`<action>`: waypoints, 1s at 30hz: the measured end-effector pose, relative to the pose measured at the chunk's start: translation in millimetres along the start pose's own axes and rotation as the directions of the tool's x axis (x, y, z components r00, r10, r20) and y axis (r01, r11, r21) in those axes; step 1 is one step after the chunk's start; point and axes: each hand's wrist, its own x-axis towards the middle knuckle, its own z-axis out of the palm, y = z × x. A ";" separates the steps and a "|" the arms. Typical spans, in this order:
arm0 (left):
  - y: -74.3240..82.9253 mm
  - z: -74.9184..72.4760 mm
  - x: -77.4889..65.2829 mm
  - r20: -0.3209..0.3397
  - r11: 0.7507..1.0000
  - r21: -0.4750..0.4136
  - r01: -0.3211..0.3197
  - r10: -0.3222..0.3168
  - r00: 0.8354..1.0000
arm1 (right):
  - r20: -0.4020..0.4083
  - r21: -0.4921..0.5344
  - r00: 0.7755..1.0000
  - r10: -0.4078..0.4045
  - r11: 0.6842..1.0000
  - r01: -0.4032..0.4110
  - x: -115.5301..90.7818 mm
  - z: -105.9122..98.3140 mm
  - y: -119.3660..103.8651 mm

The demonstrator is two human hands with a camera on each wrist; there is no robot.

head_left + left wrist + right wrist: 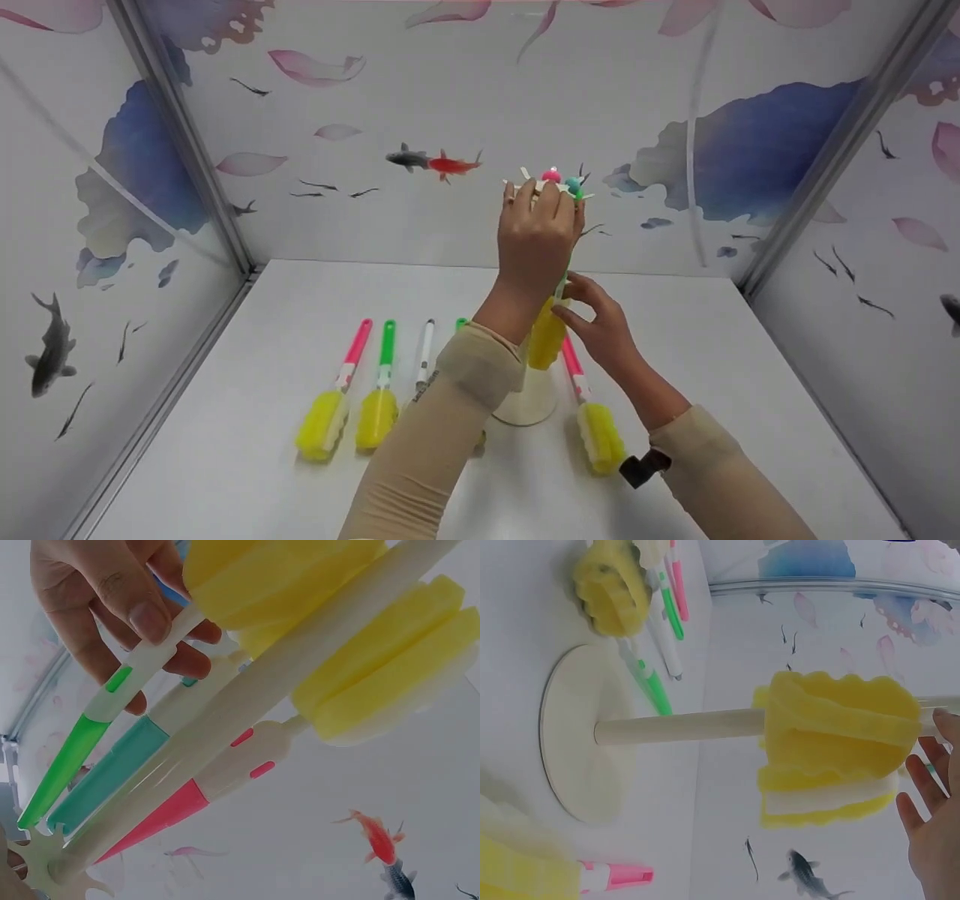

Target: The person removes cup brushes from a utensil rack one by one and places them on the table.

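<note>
A cream stand (682, 727) with a round base (574, 735) and a pole rises upright from the table. At its hooked top (41, 862), my left hand (536, 240) holds the rim, with fingers spread over it. Sponge brushes with yellow heads (840, 724) hang head-down round the pole; green, teal (112, 769) and pink (161, 817) handles show. Just below my left hand, my right hand (604, 326) pinches the white neck of the green-handled sponge brush (64, 772) between thumb and fingers. The left palm is hidden in every view.
On the white table (675, 360) lie a pink-handled brush (322, 424) and a green-handled brush (377, 420) at left, and a white-handled one (425, 352) beside them. Another green handle (461, 324) is partly behind my left arm. A pink-handled brush (600, 439) lies right of the base.
</note>
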 end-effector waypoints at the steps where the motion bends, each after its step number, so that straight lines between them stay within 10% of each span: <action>1: 0.4 -0.2 0.5 -0.004 1.000 0.008 -0.007 0.007 1.000 | -0.005 -0.001 1.000 0.001 1.000 -0.001 -0.3 0.0 -0.3; 16: -7.7 -4.7 -1.0 0.005 0.989 -0.141 -0.031 0.032 0.999 | -0.027 -0.016 0.997 -0.072 0.997 0.072 -10.4 -3.6 -2.3; 30: -24.5 1.0 -9.2 -0.005 0.914 -0.405 0.008 -0.011 1.000 | -0.039 -0.024 0.993 -0.113 0.993 0.112 -19.3 -7.0 -6.9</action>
